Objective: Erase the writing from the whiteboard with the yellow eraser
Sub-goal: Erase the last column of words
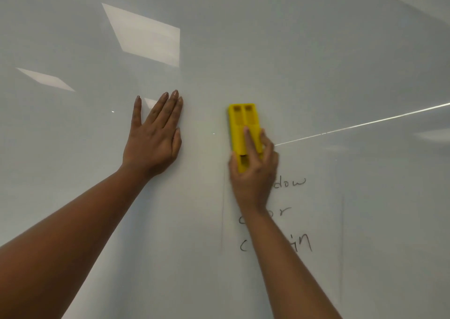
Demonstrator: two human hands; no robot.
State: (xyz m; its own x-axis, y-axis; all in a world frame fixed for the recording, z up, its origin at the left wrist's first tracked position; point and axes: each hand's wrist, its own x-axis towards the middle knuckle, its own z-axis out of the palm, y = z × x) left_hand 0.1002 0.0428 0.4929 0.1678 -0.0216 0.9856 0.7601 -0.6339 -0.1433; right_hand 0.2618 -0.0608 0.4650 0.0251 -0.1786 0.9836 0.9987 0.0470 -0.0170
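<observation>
A person's right hand (pixel 253 170) presses the yellow eraser (pixel 244 133) upright against the whiteboard (pixel 316 63), fingers curled around its lower half, index finger laid along its back. The left hand (pixel 155 136) lies flat on the board, fingers extended and close together, well apart from the eraser. The handwriting (pixel 295 183) sits below the right fingertips, partly hidden by wrist and forearm. The risk, judging from this pose: the eraser stands above the words, so a stroke may miss them, or the trailing wrist may smear ink before the pad arrives.
</observation>
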